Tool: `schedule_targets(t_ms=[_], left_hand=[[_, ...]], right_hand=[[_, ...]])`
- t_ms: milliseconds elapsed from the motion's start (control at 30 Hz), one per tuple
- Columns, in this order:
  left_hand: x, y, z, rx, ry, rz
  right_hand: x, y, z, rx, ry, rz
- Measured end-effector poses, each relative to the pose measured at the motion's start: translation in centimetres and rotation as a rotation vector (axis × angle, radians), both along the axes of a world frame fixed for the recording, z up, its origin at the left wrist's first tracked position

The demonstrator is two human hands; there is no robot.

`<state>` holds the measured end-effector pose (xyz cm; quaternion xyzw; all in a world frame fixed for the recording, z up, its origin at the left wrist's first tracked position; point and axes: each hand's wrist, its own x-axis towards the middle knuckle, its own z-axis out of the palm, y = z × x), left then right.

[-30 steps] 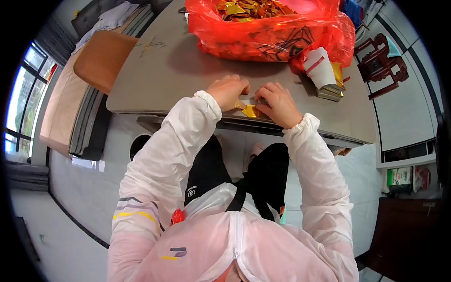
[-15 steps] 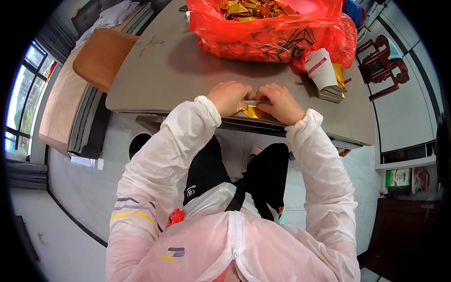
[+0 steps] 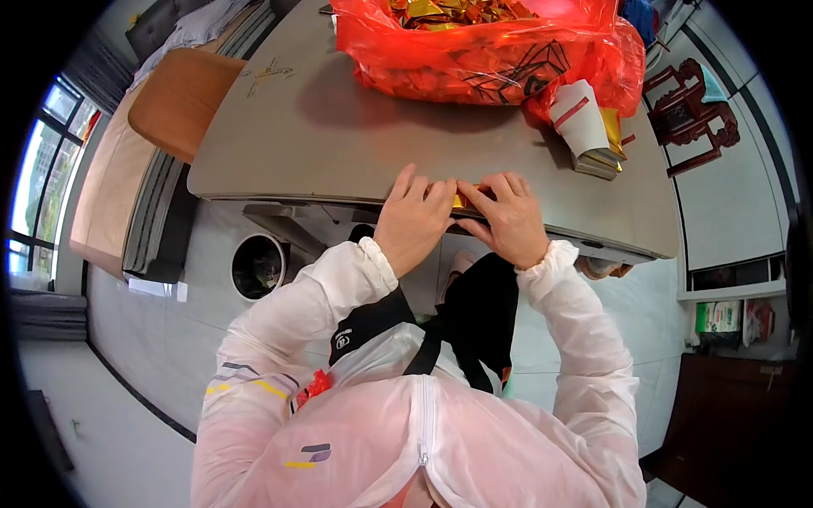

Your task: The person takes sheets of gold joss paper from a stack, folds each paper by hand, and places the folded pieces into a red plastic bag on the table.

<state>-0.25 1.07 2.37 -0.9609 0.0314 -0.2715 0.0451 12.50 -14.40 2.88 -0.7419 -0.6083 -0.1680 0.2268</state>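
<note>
At the table's near edge, a small piece of gold foil (image 3: 460, 201) shows between my hands. My left hand (image 3: 415, 218) lies at the edge, its fingertips at the left side of the foil. My right hand (image 3: 506, 216) has its thumb and index finger on the foil's right side. Both hands are close together and partly cover the foil. Beyond them stands a red plastic bag (image 3: 440, 68) full of folded gold pieces (image 3: 461, 12). Right of the bag, a stack of gold sheets (image 3: 600, 161) has a white paper (image 3: 579, 117) around it.
The grey table (image 3: 296, 144) spans the front. A brown chair (image 3: 182, 102) stands at its left, a bin (image 3: 258, 267) on the floor below. A carved wooden chair (image 3: 690, 114) is at the right, a bed (image 3: 114, 199) at the far left.
Both hands have moved down to the table edge, and the left hand's fingers have straightened. The foil is now mostly covered, and the white strip between the fingers no longer shows.
</note>
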Motion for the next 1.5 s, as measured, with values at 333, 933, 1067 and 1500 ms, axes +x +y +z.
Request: schedule_targets(t_ms=[333,933,1067,1500], left_hand=[[-0.5,1.5,-1.4,-0.043,-0.129,-0.042],[-1.9,-1.1,-0.7,-1.737,0.327,-0.174],[-1.9,-1.4,-0.3,-1.415,0.295,-0.09],[-1.7,-2.7,-0.5,-0.442,-0.04,0.107]], right_hand=[[-0.7,-0.3,-1.6,0.208,-0.019,-0.095],[-4.9,-1.9,-1.0,0.492,1.611,0.084],[-5.0,-1.8,-1.0,0.47,1.423,-0.082],[-5.5,-1.6,-0.1,0.161,0.191,-0.307]])
